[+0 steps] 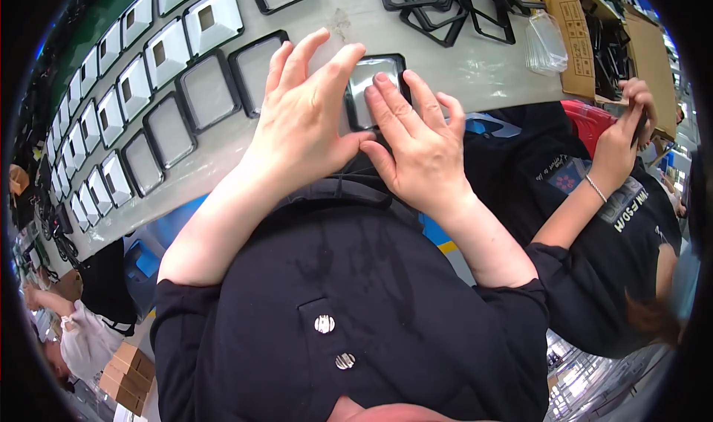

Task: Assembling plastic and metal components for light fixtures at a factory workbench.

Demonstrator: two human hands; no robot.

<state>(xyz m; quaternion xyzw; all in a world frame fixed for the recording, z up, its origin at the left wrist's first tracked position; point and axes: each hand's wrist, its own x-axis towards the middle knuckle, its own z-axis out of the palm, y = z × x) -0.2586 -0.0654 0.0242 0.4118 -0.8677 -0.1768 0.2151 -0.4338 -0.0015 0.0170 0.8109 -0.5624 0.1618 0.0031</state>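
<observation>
In front of me on the table lies a black rectangular frame with a transparent panel (358, 99) in it. My right hand (427, 136) rests over it, index and middle fingertips on the panel and the other fingers spread along its right edge. To the left, my left hand (304, 114) hovers beside the frame with fingers stretched apart and nothing in them. Its thumb comes close to my right thumb at the frame's near edge; whether they touch, I cannot tell. The hands cover part of the frame.
Rows of white lamp-like housings (167, 54) in black frames fill the table's left side, beside frames with transparent panels (208, 91). Loose black frames (438, 10) pile up far right, near stacked transparent covers (546, 47) and a cardboard box (575, 39). A co-worker's hand (620, 136) holds something dark.
</observation>
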